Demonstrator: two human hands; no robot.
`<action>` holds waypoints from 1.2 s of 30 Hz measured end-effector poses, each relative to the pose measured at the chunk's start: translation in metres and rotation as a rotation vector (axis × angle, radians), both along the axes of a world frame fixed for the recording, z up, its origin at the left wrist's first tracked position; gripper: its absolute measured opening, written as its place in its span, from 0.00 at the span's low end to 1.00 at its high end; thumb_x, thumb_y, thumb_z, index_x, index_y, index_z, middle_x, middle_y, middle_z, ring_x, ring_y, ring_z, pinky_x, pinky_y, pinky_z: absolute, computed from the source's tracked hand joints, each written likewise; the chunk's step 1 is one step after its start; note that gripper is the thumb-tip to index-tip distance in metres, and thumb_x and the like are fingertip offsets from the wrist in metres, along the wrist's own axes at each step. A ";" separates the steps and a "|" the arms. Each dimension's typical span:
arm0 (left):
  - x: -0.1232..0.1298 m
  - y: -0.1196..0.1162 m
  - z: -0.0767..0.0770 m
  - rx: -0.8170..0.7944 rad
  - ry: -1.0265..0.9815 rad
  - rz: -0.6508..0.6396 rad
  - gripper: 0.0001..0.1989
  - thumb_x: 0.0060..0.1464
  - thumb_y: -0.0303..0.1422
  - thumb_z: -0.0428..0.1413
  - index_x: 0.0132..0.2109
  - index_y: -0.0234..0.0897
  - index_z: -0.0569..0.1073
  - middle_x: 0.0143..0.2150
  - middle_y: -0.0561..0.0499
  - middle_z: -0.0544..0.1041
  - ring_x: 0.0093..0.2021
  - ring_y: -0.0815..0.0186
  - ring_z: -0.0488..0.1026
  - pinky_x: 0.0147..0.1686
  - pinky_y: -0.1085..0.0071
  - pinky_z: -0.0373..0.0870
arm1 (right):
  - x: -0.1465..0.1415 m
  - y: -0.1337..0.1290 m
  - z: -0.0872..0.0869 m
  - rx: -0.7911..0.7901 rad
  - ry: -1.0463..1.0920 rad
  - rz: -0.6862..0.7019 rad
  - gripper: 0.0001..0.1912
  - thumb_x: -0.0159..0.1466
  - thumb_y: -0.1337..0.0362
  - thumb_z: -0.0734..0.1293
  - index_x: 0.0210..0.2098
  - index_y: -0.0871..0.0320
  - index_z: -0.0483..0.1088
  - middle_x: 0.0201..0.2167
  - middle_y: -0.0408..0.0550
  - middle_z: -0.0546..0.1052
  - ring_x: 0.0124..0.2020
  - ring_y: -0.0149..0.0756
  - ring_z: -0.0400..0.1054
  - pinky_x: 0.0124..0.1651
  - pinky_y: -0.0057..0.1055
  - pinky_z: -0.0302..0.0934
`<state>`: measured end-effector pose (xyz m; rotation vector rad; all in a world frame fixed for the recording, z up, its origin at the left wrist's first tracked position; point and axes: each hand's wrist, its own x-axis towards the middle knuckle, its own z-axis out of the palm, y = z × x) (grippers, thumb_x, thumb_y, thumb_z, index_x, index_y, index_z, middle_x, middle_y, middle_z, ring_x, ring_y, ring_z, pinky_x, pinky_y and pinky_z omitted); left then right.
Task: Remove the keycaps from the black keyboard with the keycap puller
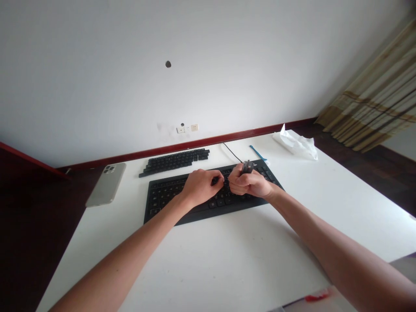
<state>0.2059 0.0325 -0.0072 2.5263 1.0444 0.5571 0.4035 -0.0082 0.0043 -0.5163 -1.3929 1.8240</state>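
A black computer keyboard [165, 199] lies on the white desk [227, 255], and both hands are over its upper right part. My left hand [199, 187] pinches a small black keycap [214, 181] at the keyboard, though the fingers partly hide it. My right hand [250, 182] is closed around a small dark keycap puller [247, 167], whose top sticks out above the fingers. Several loose black keycaps [173, 161] stand in tight rows behind the keyboard.
A silver smartphone [105, 185] lies left of the keyboard. A black cable [232, 152] runs to the desk's back edge, near a blue tool [258, 153] and crumpled white tissue [295, 144]. A white wall [208, 52] with sockets [186, 128] rises behind.
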 end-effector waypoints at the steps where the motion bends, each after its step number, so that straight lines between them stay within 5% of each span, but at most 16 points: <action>1: 0.000 0.000 0.000 -0.001 0.001 -0.001 0.13 0.65 0.38 0.55 0.37 0.44 0.82 0.22 0.55 0.75 0.23 0.66 0.70 0.27 0.70 0.56 | 0.000 0.000 0.000 -0.002 0.002 -0.002 0.20 0.58 0.67 0.65 0.17 0.53 0.49 0.14 0.34 0.49 0.15 0.24 0.40 0.19 0.27 0.37; 11: -0.008 0.000 0.014 -0.175 -0.137 -0.067 0.14 0.67 0.31 0.47 0.56 0.41 0.69 0.20 0.61 0.64 0.22 0.65 0.66 0.35 0.67 0.67 | 0.032 0.012 0.015 -0.115 0.286 -0.436 0.23 0.57 0.64 0.66 0.19 0.53 0.44 0.13 0.33 0.43 0.14 0.26 0.35 0.16 0.27 0.38; 14: -0.010 0.004 0.016 -0.175 -0.166 -0.061 0.12 0.69 0.30 0.43 0.53 0.40 0.69 0.27 0.56 0.71 0.29 0.64 0.70 0.37 0.66 0.68 | 0.034 0.013 0.018 -0.171 0.325 -0.536 0.23 0.57 0.65 0.66 0.19 0.53 0.44 0.13 0.33 0.42 0.14 0.26 0.34 0.15 0.27 0.38; 18: -0.011 0.011 0.012 -0.146 -0.200 -0.083 0.13 0.67 0.26 0.46 0.51 0.39 0.73 0.46 0.48 0.80 0.37 0.64 0.75 0.39 0.67 0.70 | 0.030 0.013 0.018 -0.205 0.337 -0.545 0.22 0.57 0.65 0.66 0.20 0.53 0.45 0.13 0.33 0.43 0.14 0.26 0.34 0.15 0.26 0.38; 23: -0.010 0.016 0.008 -0.136 -0.235 -0.101 0.14 0.64 0.27 0.54 0.55 0.42 0.75 0.50 0.49 0.82 0.34 0.67 0.77 0.40 0.68 0.73 | 0.026 0.013 0.015 -0.192 0.301 -0.464 0.22 0.58 0.64 0.66 0.20 0.54 0.46 0.13 0.33 0.43 0.14 0.25 0.36 0.15 0.26 0.39; 27: -0.010 0.016 0.008 -0.154 -0.291 -0.047 0.13 0.61 0.28 0.61 0.52 0.42 0.74 0.44 0.51 0.83 0.30 0.69 0.74 0.34 0.70 0.71 | 0.020 0.012 0.013 -0.163 0.180 -0.488 0.22 0.62 0.63 0.66 0.20 0.54 0.49 0.15 0.33 0.45 0.14 0.25 0.37 0.16 0.27 0.37; 31: -0.009 0.014 0.014 -0.121 -0.367 -0.053 0.07 0.59 0.27 0.63 0.43 0.41 0.74 0.39 0.54 0.82 0.36 0.68 0.77 0.39 0.72 0.71 | 0.013 0.008 0.017 0.003 -0.083 -0.708 0.24 0.67 0.60 0.68 0.21 0.54 0.53 0.16 0.34 0.50 0.17 0.25 0.41 0.19 0.28 0.38; 36: -0.007 0.011 0.025 -0.081 -0.411 -0.041 0.04 0.58 0.26 0.62 0.38 0.39 0.75 0.37 0.54 0.80 0.36 0.67 0.76 0.42 0.70 0.73 | 0.017 0.006 0.021 0.329 -0.566 -0.794 0.12 0.63 0.56 0.75 0.32 0.58 0.77 0.28 0.44 0.76 0.31 0.34 0.66 0.34 0.30 0.58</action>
